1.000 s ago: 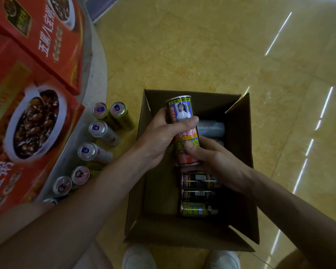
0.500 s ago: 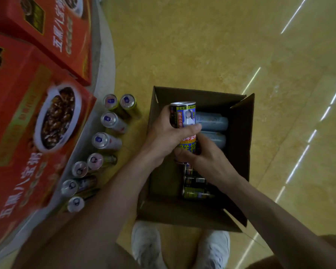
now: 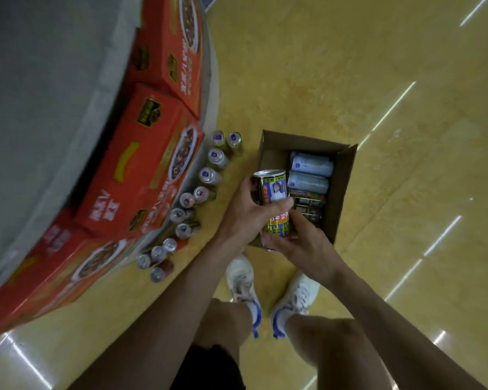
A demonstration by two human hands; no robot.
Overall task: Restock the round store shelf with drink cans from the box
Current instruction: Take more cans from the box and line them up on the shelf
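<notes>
The left hand (image 3: 245, 218) wraps the upper half of a drink can (image 3: 275, 190), with the thumb laid across the printed label and the fingers curled round the far side. The right hand (image 3: 307, 246) clamps the lower half of the same can, its fingers (image 3: 276, 243) curled under the base. The can stands upright between them, lifted over the near edge of the cardboard box (image 3: 345, 187).

Directly beneath the fingers, a pair of white shoes (image 3: 241, 280) stands on the yellow floor (image 3: 378, 80).

Just beyond the fingertips, inside the open box, dark cans (image 3: 307, 205) lie on their sides. Past them, two pale cans (image 3: 312, 165) lie on their sides against the far wall.

To the left of the left hand's knuckles, a curved row of cans (image 3: 207, 175) stands upright on the floor, following the foot of the round shelf (image 3: 40, 94). Farther left of that row, red cartons (image 3: 141, 164) printed with bowls of food lie along the shelf's ledge.
</notes>
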